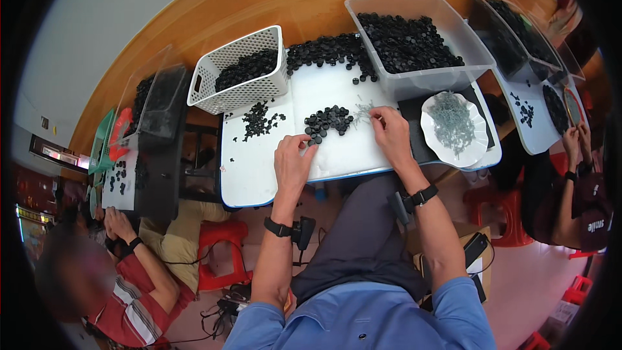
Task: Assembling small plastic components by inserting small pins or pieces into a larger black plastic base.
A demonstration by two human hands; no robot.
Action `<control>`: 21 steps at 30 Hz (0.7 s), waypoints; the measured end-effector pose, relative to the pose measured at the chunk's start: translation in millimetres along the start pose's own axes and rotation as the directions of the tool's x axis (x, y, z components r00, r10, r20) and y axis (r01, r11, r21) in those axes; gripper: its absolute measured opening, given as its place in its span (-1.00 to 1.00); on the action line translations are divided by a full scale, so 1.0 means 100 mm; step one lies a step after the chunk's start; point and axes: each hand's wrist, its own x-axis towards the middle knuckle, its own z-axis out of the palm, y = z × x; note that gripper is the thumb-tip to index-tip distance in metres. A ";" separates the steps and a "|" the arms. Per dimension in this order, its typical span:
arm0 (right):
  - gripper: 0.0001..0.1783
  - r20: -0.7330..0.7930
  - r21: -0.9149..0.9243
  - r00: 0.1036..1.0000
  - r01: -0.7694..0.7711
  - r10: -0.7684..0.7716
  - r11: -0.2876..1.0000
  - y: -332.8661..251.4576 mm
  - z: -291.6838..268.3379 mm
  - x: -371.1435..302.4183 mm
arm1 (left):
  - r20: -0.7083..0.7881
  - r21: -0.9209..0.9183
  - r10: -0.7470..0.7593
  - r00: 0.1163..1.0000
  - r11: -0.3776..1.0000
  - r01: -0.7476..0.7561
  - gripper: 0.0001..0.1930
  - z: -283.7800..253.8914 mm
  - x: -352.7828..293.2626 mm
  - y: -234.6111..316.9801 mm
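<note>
My left hand [293,161] is at the near left edge of a small pile of black round caps [329,120] on the white tabletop [350,159]. Its thumb and forefinger close on one small black cap at the pile's edge. Just right of the pile lie some thin, pale, pin-like pieces [363,111]. Beside them is my right hand [392,135], its thumb and fingertips pinched together; whatever they hold is too small to make out. A white scalloped plate [481,131] heaped with grey-green thin pieces [451,123] sits to the right on a dark mat.
Behind my hands stand a white perforated basket [282,58] and a clear plastic bin [447,78], both holding black parts. Loose black parts [324,50] lie between them. Smaller black pieces [258,121] are scattered at left. Other people work at tables on both sides.
</note>
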 end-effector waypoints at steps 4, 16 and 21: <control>-0.90 -0.009 -0.011 1.000 0.017 -0.017 1.000 0.00 -0.01 0.01 | -0.100 0.147 0.159 0.982 0.979 -0.144 -0.73 0.05 0.03 0.19; -0.93 -0.005 -0.052 0.997 0.076 -0.076 0.996 -0.01 -0.02 -0.01 | 0.019 0.238 0.260 0.965 0.937 -0.257 -0.76 0.40 0.26 0.55; -0.88 0.032 0.031 0.999 -0.009 0.008 0.999 -0.02 -0.07 -0.02 | 0.003 -0.033 0.191 0.982 0.981 -0.190 -0.76 0.44 0.13 0.59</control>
